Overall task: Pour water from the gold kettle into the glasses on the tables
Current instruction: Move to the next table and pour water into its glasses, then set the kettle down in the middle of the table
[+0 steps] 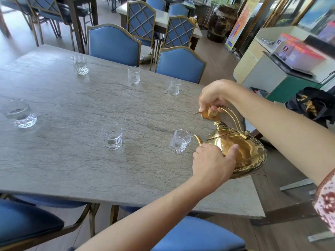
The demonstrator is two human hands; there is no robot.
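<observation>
Six glasses sit on the grey surface (72, 160). The gold kettle (241, 151), at four o'clock, is tipped and pours into the near glass (179, 142). The right hand (213, 96) has its grip closed on the handle; the left hand (212, 165) cups the kettle's belly. The middle glass (111, 136) seems to hold water; the far ones are hard to judge. Blue chairs (114, 44) ring the surface, and nothing blocks the way.

Views: one, head-worn, wide-angle. Position: above the near right corner of the worktop (72, 124), at standing height. Facing: forward and down, tilted so the worktop runs off toward upper left. Range: close to the near edge, both forearms entering from bottom and right; the left hand (212, 165) and right hand (213, 98) sit right of centre. Far field: chairs (114, 42) and further tables behind. Straight lines bow near the borders. Shared coverage: not applicable, single view.
</observation>
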